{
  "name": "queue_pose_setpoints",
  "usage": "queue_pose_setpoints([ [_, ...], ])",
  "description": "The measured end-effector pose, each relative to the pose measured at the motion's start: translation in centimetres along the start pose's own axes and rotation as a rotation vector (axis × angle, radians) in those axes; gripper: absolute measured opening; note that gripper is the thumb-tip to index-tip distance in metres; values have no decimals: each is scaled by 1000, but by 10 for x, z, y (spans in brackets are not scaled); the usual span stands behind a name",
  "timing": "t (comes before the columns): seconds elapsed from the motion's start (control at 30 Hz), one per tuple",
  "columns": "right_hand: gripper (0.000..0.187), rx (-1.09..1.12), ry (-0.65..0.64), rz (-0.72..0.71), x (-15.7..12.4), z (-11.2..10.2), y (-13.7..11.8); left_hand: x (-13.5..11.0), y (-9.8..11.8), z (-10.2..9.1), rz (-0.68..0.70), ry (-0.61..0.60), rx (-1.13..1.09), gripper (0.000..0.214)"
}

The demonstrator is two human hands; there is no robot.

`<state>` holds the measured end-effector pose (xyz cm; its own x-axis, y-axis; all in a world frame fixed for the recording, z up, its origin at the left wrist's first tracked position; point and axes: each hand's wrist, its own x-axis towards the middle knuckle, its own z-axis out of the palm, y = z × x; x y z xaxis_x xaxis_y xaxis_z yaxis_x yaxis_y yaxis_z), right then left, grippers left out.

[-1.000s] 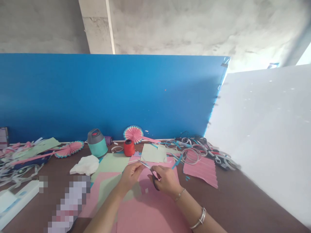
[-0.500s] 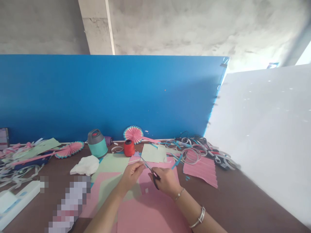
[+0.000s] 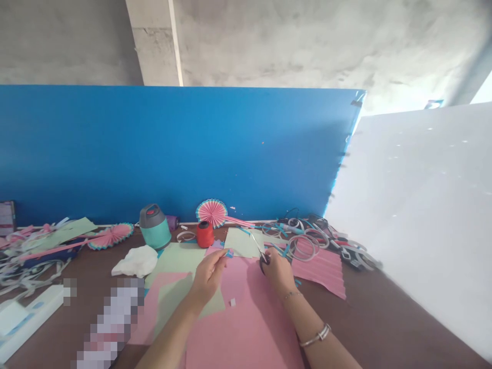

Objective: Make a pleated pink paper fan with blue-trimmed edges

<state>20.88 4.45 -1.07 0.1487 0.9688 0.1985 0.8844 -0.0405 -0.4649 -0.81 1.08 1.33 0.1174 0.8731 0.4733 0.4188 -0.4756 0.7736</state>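
Note:
Between the fingertips of my left hand [image 3: 209, 271] is a small blue and pink piece of paper [image 3: 229, 253]. My right hand [image 3: 279, 269] is closed around the dark handles of a pair of scissors [image 3: 263, 258], whose blades point up and to the left, apart from the small piece. Both hands hover over pink paper [image 3: 242, 338] spread on the table. Beyond them lies a pale green sheet [image 3: 240, 242]. A small white scrap [image 3: 232, 302] rests on the pink paper between my forearms.
A red thread spool [image 3: 205, 234] and a teal container [image 3: 154, 228] stand at the back. One pink folded-paper fan [image 3: 211, 212] leans against the blue partition [image 3: 172, 154]; another fan [image 3: 113, 237] lies left. Cords [image 3: 303, 246] and pleated pink paper [image 3: 321, 271] are at right.
My right hand has drawn the scissors away to the right, off the left fingertips. The small blue and pink piece now shows in my left hand.

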Motion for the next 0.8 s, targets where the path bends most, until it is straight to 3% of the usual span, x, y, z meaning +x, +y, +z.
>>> queue_pose_setpoints([
  [0.17,12,-180,60,-83,-2,0,3,0,-8,5,136,-30,238,34],
  [0.33,28,-56,-86,113,1,-3,6,-1,-14,14,144,-146,457,38],
  [0.5,50,74,-78,101,4,4,13,-3,-13,19,127,-248,528,39],
  [0.67,47,136,-65,85,10,14,27,-5,-11,21,102,-290,548,40],
  [0.8,48,261,-127,48,14,21,32,-9,-12,25,82,-334,493,43],
])
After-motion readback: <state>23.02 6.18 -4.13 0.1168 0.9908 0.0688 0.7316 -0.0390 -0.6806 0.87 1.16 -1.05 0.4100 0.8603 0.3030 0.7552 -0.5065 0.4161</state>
